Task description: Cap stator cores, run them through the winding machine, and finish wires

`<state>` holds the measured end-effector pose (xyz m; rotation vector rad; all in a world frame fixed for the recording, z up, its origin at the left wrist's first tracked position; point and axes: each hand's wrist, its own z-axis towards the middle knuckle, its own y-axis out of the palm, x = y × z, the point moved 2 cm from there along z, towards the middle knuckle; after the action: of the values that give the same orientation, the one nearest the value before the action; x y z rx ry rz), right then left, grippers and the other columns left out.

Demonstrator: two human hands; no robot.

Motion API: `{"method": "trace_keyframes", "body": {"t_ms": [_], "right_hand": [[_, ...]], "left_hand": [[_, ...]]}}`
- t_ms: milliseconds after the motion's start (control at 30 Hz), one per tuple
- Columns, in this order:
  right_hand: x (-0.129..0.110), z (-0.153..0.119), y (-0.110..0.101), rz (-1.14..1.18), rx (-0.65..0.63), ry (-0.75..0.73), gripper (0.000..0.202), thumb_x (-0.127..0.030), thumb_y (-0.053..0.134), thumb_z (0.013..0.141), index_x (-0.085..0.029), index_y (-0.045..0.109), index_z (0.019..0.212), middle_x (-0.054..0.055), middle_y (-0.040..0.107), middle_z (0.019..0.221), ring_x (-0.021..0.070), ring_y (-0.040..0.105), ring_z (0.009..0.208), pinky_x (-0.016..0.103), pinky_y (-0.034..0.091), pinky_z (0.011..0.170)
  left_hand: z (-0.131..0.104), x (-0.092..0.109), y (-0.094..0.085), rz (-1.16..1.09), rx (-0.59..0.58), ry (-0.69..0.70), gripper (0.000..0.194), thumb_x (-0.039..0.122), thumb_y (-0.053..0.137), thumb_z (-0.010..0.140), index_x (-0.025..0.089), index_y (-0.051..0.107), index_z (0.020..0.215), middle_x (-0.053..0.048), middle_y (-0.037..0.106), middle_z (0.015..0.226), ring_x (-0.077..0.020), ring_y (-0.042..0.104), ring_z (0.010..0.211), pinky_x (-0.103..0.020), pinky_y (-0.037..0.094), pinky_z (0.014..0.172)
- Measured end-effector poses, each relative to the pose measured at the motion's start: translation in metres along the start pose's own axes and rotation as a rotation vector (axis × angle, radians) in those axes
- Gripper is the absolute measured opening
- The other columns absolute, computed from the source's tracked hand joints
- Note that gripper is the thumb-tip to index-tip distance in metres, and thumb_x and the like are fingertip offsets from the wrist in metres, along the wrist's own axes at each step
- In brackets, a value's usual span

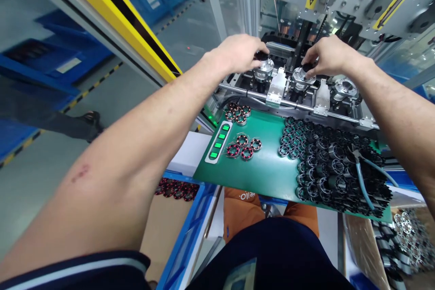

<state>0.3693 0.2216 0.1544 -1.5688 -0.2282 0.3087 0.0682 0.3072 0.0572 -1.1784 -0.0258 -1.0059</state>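
Both arms reach forward into a machine. My left hand grips a black ring-shaped part sitting on the left metal fixture. My right hand holds a similar black part on the middle metal fixture. A third metal fixture to the right stands bare. Below the fixtures lies a green mat. On it are several wound stators with red copper coils and, to the right, a large pile of black unwound stator cores.
Blue-handled pliers lie on the black pile. A strip of green lit buttons borders the mat's left edge. A blue crate with wound stators sits lower left; a box of silver parts lower right. A yellow-black guard post slants at left.
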Motion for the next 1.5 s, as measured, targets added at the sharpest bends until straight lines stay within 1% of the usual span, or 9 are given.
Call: {"method": "trace_keyframes", "body": {"t_ms": [233,367,600,800,900,1000,1167,1367,1500], "right_hand": [[0.009,0.018,-0.001,0.058,-0.071,0.067,0.029,-0.024,0.112,0.081,-0.018,0.092,0.102,0.002,0.093,0.104,0.0204,0.084,0.109,0.050,0.061,0.122],[-0.008,-0.017,0.029,-0.078,0.013,0.018,0.050,-0.025,0.102,0.095,-0.011,0.087,0.141,0.022,0.090,0.137,0.0411,0.082,0.138,0.067,0.059,0.131],[-0.044,-0.072,0.069,-0.086,-0.120,0.177,0.104,-0.035,0.069,0.111,-0.004,0.017,0.196,0.030,0.011,0.205,0.0632,0.032,0.183,0.087,0.034,0.146],[-0.087,-0.118,0.030,-0.139,-0.003,0.138,0.089,-0.040,0.074,0.105,-0.016,0.047,0.186,0.025,0.054,0.188,0.0606,0.053,0.165,0.087,0.046,0.135],[-0.127,-0.185,0.053,-0.133,0.113,0.081,0.057,-0.039,0.060,0.108,-0.029,0.073,0.162,0.023,0.079,0.153,0.0609,0.061,0.141,0.093,0.052,0.118],[-0.156,-0.233,0.103,-0.126,0.001,0.127,0.041,-0.026,0.058,0.107,-0.016,0.090,0.131,0.030,0.082,0.133,0.0547,0.067,0.134,0.078,0.055,0.117],[-0.161,-0.237,0.149,-0.088,-0.047,0.218,0.039,-0.022,0.056,0.108,-0.015,0.093,0.120,0.030,0.083,0.120,0.0492,0.069,0.126,0.072,0.053,0.115],[-0.157,-0.252,0.116,0.002,0.033,0.181,0.029,-0.019,0.060,0.108,-0.011,0.087,0.114,0.031,0.073,0.153,0.0486,0.066,0.142,0.064,0.057,0.118],[-0.171,-0.301,0.094,0.447,0.278,0.071,0.012,-0.036,0.078,0.109,-0.025,0.076,0.108,0.014,0.082,0.130,0.0315,0.078,0.106,0.048,0.069,0.096]], "left_hand": [[-0.060,-0.007,0.038,-0.133,-0.047,0.032,0.087,0.057,0.101,0.072,0.034,0.079,0.153,-0.010,0.068,0.177,-0.0471,0.046,0.176,-0.076,0.028,0.153],[-0.070,-0.005,0.046,-0.174,0.053,-0.006,0.087,0.060,0.095,0.080,0.036,0.074,0.161,-0.009,0.065,0.181,-0.0432,0.047,0.177,-0.072,0.029,0.154],[-0.062,0.007,0.039,-0.216,0.088,-0.062,0.074,0.050,0.093,0.079,0.036,0.079,0.151,-0.005,0.068,0.177,-0.0408,0.049,0.173,-0.074,0.029,0.153],[-0.123,0.091,0.034,-0.190,0.252,-0.057,0.058,0.048,0.087,0.097,0.026,0.075,0.149,-0.010,0.064,0.176,-0.0374,0.045,0.169,-0.075,0.031,0.150],[-0.196,0.156,0.060,-0.071,0.106,0.041,0.021,0.041,0.077,0.107,0.029,0.085,0.122,-0.012,0.077,0.156,-0.0435,0.060,0.157,-0.078,0.043,0.138],[-0.252,0.198,0.092,-0.012,-0.089,0.034,0.017,0.031,0.086,0.100,0.029,0.087,0.117,-0.014,0.076,0.157,-0.0459,0.061,0.157,-0.076,0.047,0.135],[-0.263,0.213,0.116,-0.047,-0.146,-0.014,0.016,0.012,0.085,0.095,0.023,0.088,0.106,-0.019,0.077,0.149,-0.0476,0.064,0.151,-0.076,0.048,0.133],[-0.282,0.219,0.089,-0.211,-0.022,-0.113,0.008,0.024,0.085,0.104,0.023,0.077,0.106,-0.016,0.080,0.136,-0.0408,0.076,0.129,-0.070,0.064,0.116],[-0.325,0.231,0.060,-0.650,0.106,-0.212,0.048,0.041,0.083,0.106,0.031,0.062,0.148,-0.012,0.077,0.145,-0.0243,0.084,0.102,-0.047,0.077,0.088]]}}
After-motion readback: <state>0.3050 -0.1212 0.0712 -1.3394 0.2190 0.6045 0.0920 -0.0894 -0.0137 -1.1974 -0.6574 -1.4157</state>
